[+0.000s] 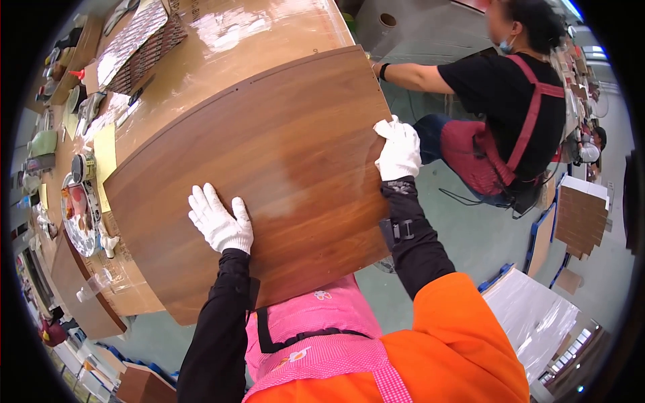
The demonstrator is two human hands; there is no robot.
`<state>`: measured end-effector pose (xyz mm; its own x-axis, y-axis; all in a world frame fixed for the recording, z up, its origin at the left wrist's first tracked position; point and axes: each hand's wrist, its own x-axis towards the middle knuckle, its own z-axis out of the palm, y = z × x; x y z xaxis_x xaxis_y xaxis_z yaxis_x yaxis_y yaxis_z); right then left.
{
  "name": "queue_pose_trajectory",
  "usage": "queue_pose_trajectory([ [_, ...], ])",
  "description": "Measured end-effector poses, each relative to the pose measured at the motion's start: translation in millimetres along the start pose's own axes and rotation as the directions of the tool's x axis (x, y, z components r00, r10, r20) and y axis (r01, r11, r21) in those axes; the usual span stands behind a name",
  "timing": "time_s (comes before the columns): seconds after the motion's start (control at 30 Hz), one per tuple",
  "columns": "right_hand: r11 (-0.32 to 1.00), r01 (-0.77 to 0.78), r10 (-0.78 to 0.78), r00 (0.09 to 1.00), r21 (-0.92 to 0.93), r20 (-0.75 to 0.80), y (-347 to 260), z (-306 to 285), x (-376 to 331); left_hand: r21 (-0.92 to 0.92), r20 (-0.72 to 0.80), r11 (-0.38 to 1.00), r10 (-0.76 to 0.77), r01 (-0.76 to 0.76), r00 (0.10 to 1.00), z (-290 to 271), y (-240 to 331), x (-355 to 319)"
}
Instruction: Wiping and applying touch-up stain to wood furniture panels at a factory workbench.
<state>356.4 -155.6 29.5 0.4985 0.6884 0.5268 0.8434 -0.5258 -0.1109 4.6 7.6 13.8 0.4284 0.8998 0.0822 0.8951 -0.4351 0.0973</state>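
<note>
A large dark wood-grain panel [269,161] with a curved far edge lies on a tan worktable [269,33]. My left hand [220,220], in a white glove, rests flat on the panel's top near its near edge, fingers spread. My right hand [400,151], also gloved in white, grips the panel's right edge. I wear black sleeves, an orange vest and a pink apron. Across the panel's far right corner a person [497,101] in a black shirt and red apron reaches a hand toward that corner.
Along the table's left side stand a round tray of paint pots [79,215], cans, bottles and a patterned box [138,47]. Stacked panels [581,218] and a wrapped white board [537,316] stand on the green floor to the right.
</note>
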Motion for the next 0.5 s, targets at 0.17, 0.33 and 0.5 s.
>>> queue_pose_trajectory([
  [0.17, 0.997, 0.061, -0.057, 0.994, -0.043, 0.098, -43, 23, -45, -0.016, 0.009, 0.999, 0.037, -0.036, 0.999, 1, 0, -1],
  [0.33, 1.0, -0.016, 0.018, 0.985, -0.014, 0.174, -2, 26, -11, -0.012, 0.024, 0.999, 0.035, -0.034, 0.999, 1, -2, -1],
  [0.5, 0.983, 0.17, -0.154, 0.968, -0.069, 0.196, -70, 42, -52, -0.014, 0.024, 0.999, 0.05, -0.049, 0.998, -1, -4, -1],
])
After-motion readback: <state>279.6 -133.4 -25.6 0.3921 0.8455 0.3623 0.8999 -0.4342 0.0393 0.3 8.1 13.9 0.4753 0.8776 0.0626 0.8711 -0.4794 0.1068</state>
